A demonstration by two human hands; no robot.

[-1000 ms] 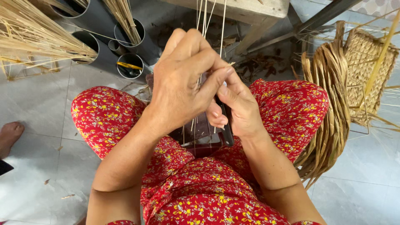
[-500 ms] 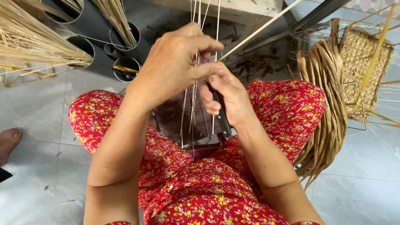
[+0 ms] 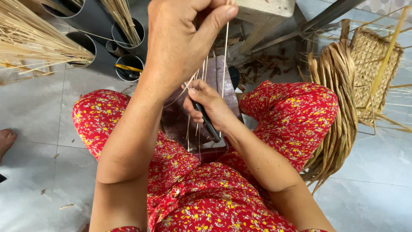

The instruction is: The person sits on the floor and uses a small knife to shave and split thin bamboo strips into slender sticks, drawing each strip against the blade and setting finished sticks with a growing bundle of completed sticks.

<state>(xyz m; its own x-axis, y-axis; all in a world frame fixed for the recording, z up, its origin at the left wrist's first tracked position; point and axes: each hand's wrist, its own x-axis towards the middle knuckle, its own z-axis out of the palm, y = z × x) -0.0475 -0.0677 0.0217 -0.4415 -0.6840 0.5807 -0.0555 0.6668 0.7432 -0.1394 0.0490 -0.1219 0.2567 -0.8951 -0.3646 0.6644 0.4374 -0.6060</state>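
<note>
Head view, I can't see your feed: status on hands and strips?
Left hand raised, pinching thin strips. Right hand low, gripping dark knife against them. Nothing in the way.

From above, I see my left hand (image 3: 182,41) raised high, pinching thin pale straw strands (image 3: 225,56) that hang down past a dark board (image 3: 189,116) on my lap. My right hand (image 3: 206,107) grips a black-handled knife (image 3: 207,122) against the strands, above red flowered trousers (image 3: 296,116). Grey tubes (image 3: 92,25) of straw stand nearby.
</note>
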